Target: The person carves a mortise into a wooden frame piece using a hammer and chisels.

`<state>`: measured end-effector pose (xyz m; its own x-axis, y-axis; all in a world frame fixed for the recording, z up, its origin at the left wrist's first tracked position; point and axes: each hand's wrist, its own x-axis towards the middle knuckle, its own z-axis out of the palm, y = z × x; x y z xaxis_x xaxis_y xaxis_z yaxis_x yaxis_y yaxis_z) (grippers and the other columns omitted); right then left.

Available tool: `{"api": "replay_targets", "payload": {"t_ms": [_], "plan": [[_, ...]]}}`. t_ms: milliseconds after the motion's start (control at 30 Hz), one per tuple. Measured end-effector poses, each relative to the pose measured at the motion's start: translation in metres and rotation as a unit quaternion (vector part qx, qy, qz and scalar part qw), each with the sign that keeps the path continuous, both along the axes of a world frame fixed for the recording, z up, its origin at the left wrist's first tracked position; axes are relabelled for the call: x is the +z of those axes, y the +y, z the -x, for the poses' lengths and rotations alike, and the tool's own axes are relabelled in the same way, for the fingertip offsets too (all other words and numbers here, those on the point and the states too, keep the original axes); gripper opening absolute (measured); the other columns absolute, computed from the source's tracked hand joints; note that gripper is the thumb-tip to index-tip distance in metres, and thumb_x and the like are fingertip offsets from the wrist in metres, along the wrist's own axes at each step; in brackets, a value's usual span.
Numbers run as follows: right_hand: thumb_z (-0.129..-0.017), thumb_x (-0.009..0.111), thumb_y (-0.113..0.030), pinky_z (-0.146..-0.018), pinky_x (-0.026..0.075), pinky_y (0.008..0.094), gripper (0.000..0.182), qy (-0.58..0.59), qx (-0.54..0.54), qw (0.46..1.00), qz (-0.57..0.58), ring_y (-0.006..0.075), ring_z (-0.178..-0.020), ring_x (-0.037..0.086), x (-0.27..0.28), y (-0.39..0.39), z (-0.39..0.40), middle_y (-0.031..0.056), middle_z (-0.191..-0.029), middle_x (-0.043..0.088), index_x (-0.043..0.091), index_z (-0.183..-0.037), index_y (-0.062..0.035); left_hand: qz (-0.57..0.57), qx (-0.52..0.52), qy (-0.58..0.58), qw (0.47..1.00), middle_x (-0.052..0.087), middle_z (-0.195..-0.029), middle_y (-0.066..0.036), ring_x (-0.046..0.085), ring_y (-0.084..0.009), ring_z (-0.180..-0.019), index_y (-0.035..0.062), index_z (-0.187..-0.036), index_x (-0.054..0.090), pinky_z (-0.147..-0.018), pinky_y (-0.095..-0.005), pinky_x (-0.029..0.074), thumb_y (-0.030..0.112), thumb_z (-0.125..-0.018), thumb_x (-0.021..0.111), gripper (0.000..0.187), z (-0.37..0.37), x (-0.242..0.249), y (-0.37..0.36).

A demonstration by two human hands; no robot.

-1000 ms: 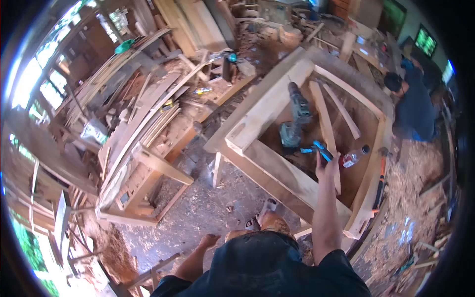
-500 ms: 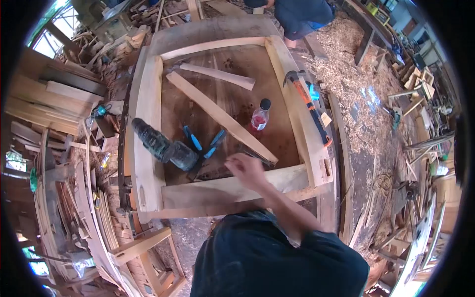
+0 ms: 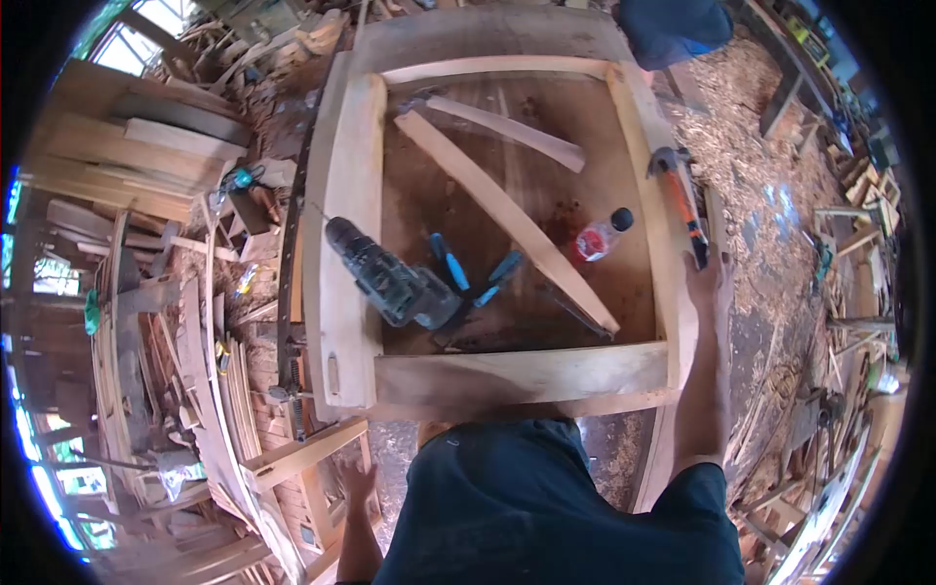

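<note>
On the right rail of a wooden frame (image 3: 526,375), my right hand (image 3: 709,281) closes round the lower end of an orange-and-black claw hammer's handle (image 3: 681,205). The hammer head points away from me. My left hand (image 3: 358,483) hangs low at the left, off the frame, fingers apart and holding nothing. Inside the frame lie a long wooden strip (image 3: 507,219), a shorter strip (image 3: 512,132) and a blue-handled hand tool (image 3: 473,273), its head hidden. A dark power drill (image 3: 390,278) leans across the left rail. A bottle with red liquid (image 3: 593,242) lies tilted near the right rail.
Stacked boards (image 3: 107,166) stand at the left. A small wooden frame (image 3: 307,453) is beside my left hand. Wood shavings (image 3: 741,146) cover the floor at right. Part of another person (image 3: 673,29) shows at the top. More timber (image 3: 853,351) lies far right.
My right hand has gone from above the near rail to the hammer handle on the right. My left hand has come into view. The view has shifted, so the frame sits further right.
</note>
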<state>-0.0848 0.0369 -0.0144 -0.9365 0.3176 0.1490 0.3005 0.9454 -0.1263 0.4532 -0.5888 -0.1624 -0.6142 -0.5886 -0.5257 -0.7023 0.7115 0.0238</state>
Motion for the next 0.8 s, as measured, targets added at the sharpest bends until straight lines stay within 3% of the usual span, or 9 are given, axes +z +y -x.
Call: {"api": "replay_targets", "payload": {"t_ms": [100,167,267,333,367,467,567,667,800], "plan": [[-0.09,0.07,-0.039,-0.082,0.051,0.0549,0.044,0.026,0.026,0.998,0.053,0.0453,-0.094,0.065,-0.038,0.035,0.027,0.023,-0.1,0.068,0.063,-0.118,-0.0061,0.02,0.027,0.419,0.908,0.055,-0.134,-0.03,0.052,-0.043,-0.127,-0.0055,-0.129,0.058,-0.103,-0.0504,0.044,0.023,-0.09,0.072,0.05,0.092,0.078,-0.001],[-0.091,0.068,-0.04,-0.076,0.051,0.0554,0.042,0.099,0.097,0.988,0.063,0.0454,-0.087,0.066,-0.073,0.064,0.045,0.0241,-0.095,0.069,0.065,-0.111,-0.0033,0.038,0.032,0.424,0.904,0.059,-0.125,-0.026,0.057,-0.04,-0.118,-0.0074,-0.124,0.057,-0.099,-0.0485,0.046,0.011,-0.087,0.073,0.044,0.179,0.169,0.034],[-0.092,0.068,-0.042,-0.07,0.049,0.0542,0.043,0.02,0.001,0.996,0.093,0.0458,-0.082,0.066,-0.017,0.041,0.029,0.0264,-0.088,0.068,0.067,-0.092,0.0012,-0.091,-0.024,0.496,0.863,0.058,-0.128,-0.025,0.056,-0.0386,-0.12,-0.0056,-0.128,0.057,-0.1,-0.0465,0.046,0.011,-0.085,0.077,0.051,0.262,0.201,0.059],[-0.093,0.068,-0.042,-0.071,0.05,0.0519,0.044,0.032,-0.008,0.996,0.079,0.0464,-0.082,0.066,-0.035,0.062,0.009,0.028,-0.085,0.067,0.069,-0.088,0.0016,-0.184,-0.058,0.525,0.829,0.058,-0.131,-0.021,0.057,-0.0337,-0.122,-0.0043,-0.132,0.055,-0.101,-0.0446,0.047,0.012,-0.081,0.082,0.06,0.316,0.196,0.088],[-0.094,0.066,-0.042,-0.072,0.05,0.0495,0.042,0.012,-0.04,0.995,0.088,0.0429,-0.079,0.066,0.01,0.022,-0.023,0.0261,-0.082,0.066,0.07,-0.092,0.0008,-0.227,-0.065,0.545,0.804,0.058,-0.134,-0.017,0.058,-0.0291,-0.124,-0.0032,-0.134,0.053,-0.101,-0.043,0.048,0.012,-0.078,0.085,0.066,0.342,0.189,0.102],[-0.095,0.068,-0.037,-0.068,0.05,0.0425,0.038,0.143,-0.043,0.972,0.179,0.0306,-0.069,0.063,0.022,-0.02,-0.118,0.0178,-0.079,0.067,0.069,-0.098,0.001,-0.287,-0.139,0.484,0.815,0.067,-0.123,-0.015,0.066,-0.0293,-0.114,-0.0024,-0.125,0.06,-0.094,-0.0417,0.053,0.019,-0.078,0.087,0.058,0.394,0.183,0.116],[-0.094,0.072,-0.018,-0.059,0.041,0.0296,0.022,0.197,-0.081,0.933,0.29,0.009,-0.068,0.045,0.032,-0.088,-0.217,0.0024,-0.07,0.05,0.063,-0.088,0.001,-0.311,-0.193,0.472,0.801,0.074,-0.108,-0.013,0.072,-0.0291,-0.102,0.0006,-0.119,0.064,-0.088,-0.0409,0.056,0.02,-0.08,0.084,0.047,0.415,0.141,0.103],[-0.088,0.077,-0.015,-0.057,0.041,0.0271,0.021,0.18,-0.088,0.903,0.381,0.0061,-0.068,0.046,0.008,-0.13,-0.3,-0.0018,-0.072,0.054,0.062,-0.085,-0.0007,-0.362,-0.229,0.466,0.774,0.075,-0.101,-0.015,0.073,-0.0315,-0.096,0.0027,-0.116,0.066,-0.086,-0.0418,0.057,0.018,-0.082,0.081,0.04,0.426,0.136,0.085],[-0.078,0.087,-0.019,-0.057,0.044,0.0317,0.027,0.035,-0.108,0.949,0.293,0.0107,-0.062,0.053,-0.005,-0.189,-0.352,0.001,-0.07,0.059,0.066,-0.085,-0.0031,-0.376,-0.254,0.412,0.79,0.073,-0.105,-0.018,0.072,-0.0347,-0.099,0.003,-0.118,0.063,-0.088,-0.0444,0.056,0.018,-0.082,0.077,0.042,0.482,0.17,0.062]]}}
